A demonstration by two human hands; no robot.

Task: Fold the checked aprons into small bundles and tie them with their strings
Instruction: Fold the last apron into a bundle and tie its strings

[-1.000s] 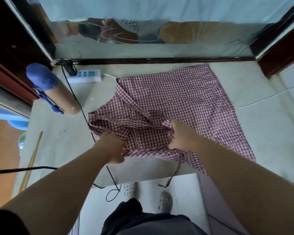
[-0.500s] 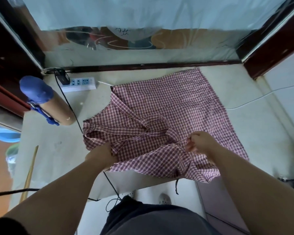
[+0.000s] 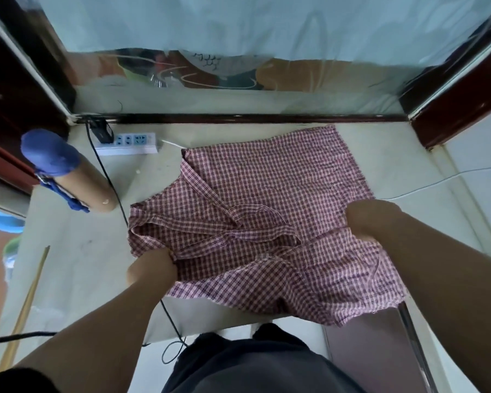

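Note:
A red-and-white checked apron [image 3: 267, 194] lies spread on the pale table [image 3: 77, 251], its near edge hanging over the front. Its straps [image 3: 255, 222] lie looped and crumpled across the middle. My left hand [image 3: 150, 268] grips the cloth at the near left, just below the bunched left corner. My right hand [image 3: 366, 219] grips the cloth at the right side, fingers curled under and hidden by the fabric. A thin string [image 3: 376, 268] trails over the near right part.
A cardboard roll with a blue cap [image 3: 65, 177] lies at the left. A white power strip [image 3: 128, 143] and black cable [image 3: 111, 188] sit at the back left. A wooden stick [image 3: 29, 296] lies along the left edge. A white wire [image 3: 437, 182] crosses the right.
My right hand has moved from the apron's near middle out to its right side, drawing the cloth with it. My left hand has stayed on the near left edge.

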